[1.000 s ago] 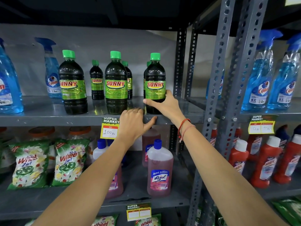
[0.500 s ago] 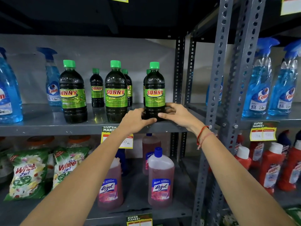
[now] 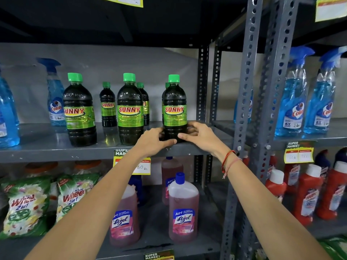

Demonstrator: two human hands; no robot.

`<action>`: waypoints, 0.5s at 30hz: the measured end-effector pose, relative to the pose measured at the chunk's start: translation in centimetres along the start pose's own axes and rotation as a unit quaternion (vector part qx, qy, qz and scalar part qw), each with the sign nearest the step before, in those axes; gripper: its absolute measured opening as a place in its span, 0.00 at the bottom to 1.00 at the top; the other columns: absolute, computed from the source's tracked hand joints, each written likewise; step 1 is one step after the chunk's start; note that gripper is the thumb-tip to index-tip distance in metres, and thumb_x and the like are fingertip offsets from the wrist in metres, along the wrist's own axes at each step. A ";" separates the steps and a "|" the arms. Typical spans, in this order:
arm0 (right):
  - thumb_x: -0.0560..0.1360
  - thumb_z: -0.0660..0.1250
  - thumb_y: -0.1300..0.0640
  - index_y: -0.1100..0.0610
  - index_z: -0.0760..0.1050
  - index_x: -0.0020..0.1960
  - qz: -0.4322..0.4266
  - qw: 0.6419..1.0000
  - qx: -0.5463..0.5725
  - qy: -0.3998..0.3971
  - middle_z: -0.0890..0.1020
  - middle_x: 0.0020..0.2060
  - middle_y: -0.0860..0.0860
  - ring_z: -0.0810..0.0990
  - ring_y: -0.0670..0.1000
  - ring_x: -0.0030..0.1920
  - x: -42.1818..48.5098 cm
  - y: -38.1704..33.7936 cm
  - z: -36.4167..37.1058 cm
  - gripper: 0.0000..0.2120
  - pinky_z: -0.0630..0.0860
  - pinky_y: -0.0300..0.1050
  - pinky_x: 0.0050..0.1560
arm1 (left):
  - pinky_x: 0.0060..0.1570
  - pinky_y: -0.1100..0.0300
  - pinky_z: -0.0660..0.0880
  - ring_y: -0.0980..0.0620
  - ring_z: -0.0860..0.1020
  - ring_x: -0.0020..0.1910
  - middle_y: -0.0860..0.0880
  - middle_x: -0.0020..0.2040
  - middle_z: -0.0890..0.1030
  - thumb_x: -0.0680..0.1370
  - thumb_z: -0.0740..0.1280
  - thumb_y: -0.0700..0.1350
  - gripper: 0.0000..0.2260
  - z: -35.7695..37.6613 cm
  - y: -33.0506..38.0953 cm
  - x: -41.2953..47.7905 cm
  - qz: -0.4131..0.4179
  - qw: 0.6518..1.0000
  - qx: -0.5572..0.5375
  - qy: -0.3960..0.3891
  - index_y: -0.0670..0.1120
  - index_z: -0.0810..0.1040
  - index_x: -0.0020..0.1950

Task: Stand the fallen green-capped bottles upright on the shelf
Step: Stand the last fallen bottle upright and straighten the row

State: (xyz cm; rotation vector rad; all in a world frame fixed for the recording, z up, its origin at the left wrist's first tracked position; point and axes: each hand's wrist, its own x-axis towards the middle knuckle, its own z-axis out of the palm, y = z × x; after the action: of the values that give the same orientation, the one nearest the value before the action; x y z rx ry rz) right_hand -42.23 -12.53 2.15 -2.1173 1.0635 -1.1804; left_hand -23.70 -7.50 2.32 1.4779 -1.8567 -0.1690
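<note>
Three large dark bottles with green caps and green SUNNY labels stand upright along the front of the grey shelf [image 3: 47, 147]: a left bottle [image 3: 78, 109], a middle bottle [image 3: 130, 109] and a right bottle [image 3: 174, 107]. Smaller green-capped bottles [image 3: 107, 106] stand upright behind them. My left hand [image 3: 152, 141] and my right hand [image 3: 201, 136] both clasp the base of the right bottle, fingertips nearly meeting in front. No green-capped bottle lies on its side in view.
Blue Colin spray bottles stand at the shelf's left [image 3: 55, 98] and on the neighbouring shelf [image 3: 294, 102]. Perforated steel uprights [image 3: 246, 102] rise just right of my hands. Below are pink Lizol bottles [image 3: 183, 209], Wheel detergent bags [image 3: 24, 207] and red bottles [image 3: 308, 194].
My left hand rose from the shelf edge to the right bottle's base and joined my right hand there. The camera came closer and tilted up.
</note>
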 end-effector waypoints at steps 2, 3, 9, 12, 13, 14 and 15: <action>0.69 0.74 0.48 0.56 0.71 0.68 -0.001 1.000 -0.001 0.003 0.82 0.56 0.53 0.81 0.50 0.55 0.0 0.0 0.0 0.31 0.76 0.49 0.61 | 0.59 0.49 0.73 0.47 0.78 0.58 0.45 0.60 0.81 0.73 0.69 0.56 0.24 0.0 0.0 0.0 -0.003 1.000 0.001 -0.007 0.48 0.74 0.66; 0.69 0.74 0.47 0.56 0.71 0.68 -0.001 1.000 -0.002 0.004 0.82 0.56 0.53 0.81 0.49 0.55 0.0 0.0 0.1 0.31 0.76 0.48 0.61 | 0.60 0.49 0.73 0.47 0.78 0.58 0.45 0.60 0.81 0.73 0.69 0.56 0.23 -0.1 0.1 -0.1 -0.003 1.000 0.003 -0.007 0.49 0.74 0.66; 0.70 0.73 0.47 0.55 0.70 0.69 -0.006 1.000 -0.021 0.004 0.81 0.57 0.53 0.80 0.50 0.56 -0.2 -0.3 0.1 0.30 0.76 0.47 0.61 | 0.57 0.48 0.75 0.47 0.79 0.56 0.45 0.57 0.82 0.74 0.68 0.56 0.23 -0.3 0.2 -0.6 0.010 1.000 0.016 -0.008 0.46 0.74 0.64; 0.70 0.72 0.48 0.57 0.68 0.69 -0.024 0.998 -0.010 0.062 0.79 0.59 0.53 0.79 0.49 0.57 -0.8 -0.8 0.5 0.31 0.74 0.41 0.58 | 0.58 0.51 0.74 0.45 0.78 0.59 0.43 0.58 0.81 0.75 0.68 0.53 0.24 -0.5 0.1 -1.8 0.023 0.999 0.019 0.044 0.42 0.72 0.66; 0.71 0.72 0.49 0.57 0.69 0.68 -0.041 0.993 -0.001 0.107 0.78 0.58 0.52 0.78 0.48 0.56 -1.3 -1.1 0.9 0.30 0.74 0.39 0.56 | 0.60 0.53 0.73 0.46 0.77 0.60 0.44 0.60 0.80 0.75 0.68 0.52 0.24 -0.7 0.0 -2.5 0.027 0.997 0.010 0.073 0.42 0.71 0.68; 0.71 0.72 0.50 0.57 0.70 0.67 -0.064 0.986 0.009 0.155 0.78 0.56 0.51 0.78 0.48 0.55 -1.8 -1.4 1.5 0.27 0.75 0.38 0.53 | 0.60 0.54 0.73 0.48 0.77 0.59 0.46 0.59 0.81 0.76 0.68 0.50 0.23 -1.0 -0.2 -3.2 0.035 0.993 -0.009 0.112 0.43 0.72 0.68; 0.72 0.72 0.52 0.57 0.71 0.65 -0.093 0.975 0.018 0.200 0.78 0.54 0.51 0.78 0.47 0.53 -2.5 -1.9 2.2 0.24 0.76 0.38 0.50 | 0.58 0.55 0.75 0.51 0.79 0.56 0.48 0.55 0.83 0.76 0.68 0.48 0.19 -1.5 -0.5 -4.1 0.049 0.985 -0.036 0.160 0.44 0.74 0.65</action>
State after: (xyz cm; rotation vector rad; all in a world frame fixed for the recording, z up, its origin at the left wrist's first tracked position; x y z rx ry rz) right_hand -40.43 -9.30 1.23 -2.0335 1.0129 -1.7569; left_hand -22.10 -3.57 1.23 1.2777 -1.6400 0.0461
